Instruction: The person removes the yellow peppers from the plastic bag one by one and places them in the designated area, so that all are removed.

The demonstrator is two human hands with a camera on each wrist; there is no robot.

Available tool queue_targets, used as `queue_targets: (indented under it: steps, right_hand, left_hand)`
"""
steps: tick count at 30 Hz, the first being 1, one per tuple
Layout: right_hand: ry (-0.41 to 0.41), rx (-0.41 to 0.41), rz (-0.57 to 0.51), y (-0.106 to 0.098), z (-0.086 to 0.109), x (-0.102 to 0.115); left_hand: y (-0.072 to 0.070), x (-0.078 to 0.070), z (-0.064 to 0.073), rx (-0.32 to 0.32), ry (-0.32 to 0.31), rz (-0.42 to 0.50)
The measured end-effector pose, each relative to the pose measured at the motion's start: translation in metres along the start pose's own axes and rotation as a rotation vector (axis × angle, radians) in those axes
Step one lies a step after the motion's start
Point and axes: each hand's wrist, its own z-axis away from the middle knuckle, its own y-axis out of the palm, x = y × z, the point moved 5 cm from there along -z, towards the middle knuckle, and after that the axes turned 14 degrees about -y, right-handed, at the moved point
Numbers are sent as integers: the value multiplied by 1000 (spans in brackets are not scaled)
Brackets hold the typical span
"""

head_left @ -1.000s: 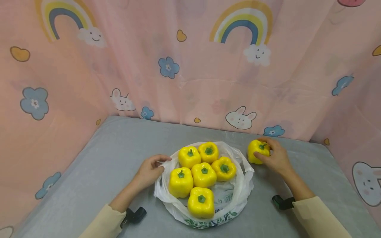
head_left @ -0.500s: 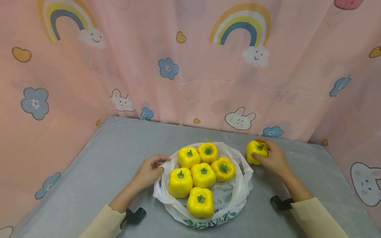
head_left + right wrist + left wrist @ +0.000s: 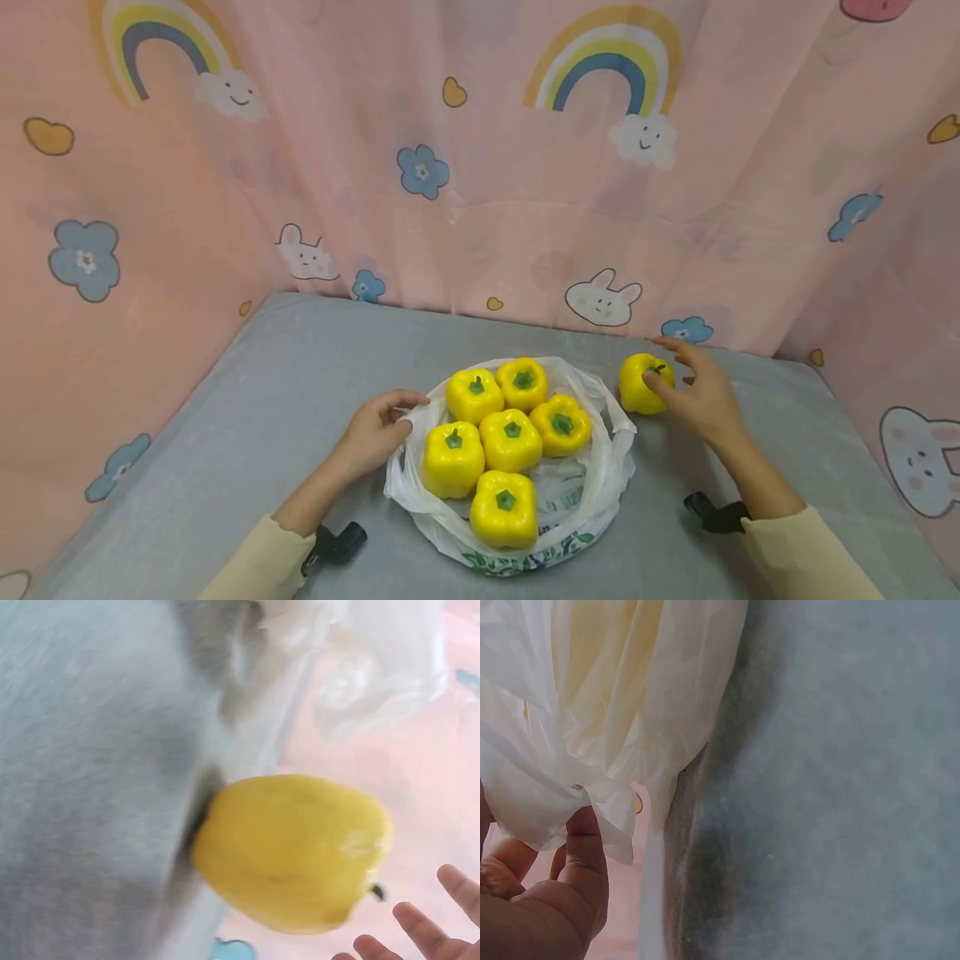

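Observation:
A white plastic bag (image 3: 611,471) stands with its mouth spread wide on the table, and several yellow bell peppers (image 3: 512,442) lie inside it, green stems up. At the bag's left rim, my left hand (image 3: 372,431) pinches the thin plastic between thumb and fingers; the left wrist view shows the thumb (image 3: 585,847) against the bunched edge. One more yellow bell pepper (image 3: 636,390) sits on the table just right of the bag. Beside it my right hand (image 3: 703,396) is spread, its fingers (image 3: 420,930) apart from the pepper in the right wrist view.
The grey table (image 3: 315,358) meets a pink printed curtain (image 3: 495,200) along its back and sides. Black wrist cameras (image 3: 341,543) are strapped at both sleeves, close above the table.
My right hand has let go of the single pepper and drawn back to the right, fingers spreading. The left hand stays at the bag's rim.

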Motion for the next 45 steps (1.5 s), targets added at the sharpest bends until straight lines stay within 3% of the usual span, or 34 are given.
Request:
queue_targets:
  steps: [10, 16, 20, 27, 34, 45]
  right_hand:
    - [-186, -95, -77, -11, 9, 42]
    - [-241, -81, -223, -3, 14, 64]
    - [-261, -46, -245, 7, 16, 74]
    - [-290, 19, -284, 29, 17, 84]
    - [-339, 79, -250, 46, 20, 88]
    - [-288, 163, -184, 60, 20, 82]
  left_hand:
    - [0, -1, 2, 5, 2, 10]
    - [0, -2, 2, 15, -7, 13]
    - [0, -2, 2, 14, -7, 5]
    - [0, -4, 4, 6, -11, -8]
    - [1, -4, 3, 7, -1, -20]
    - [3, -2, 3, 11, -7, -2]
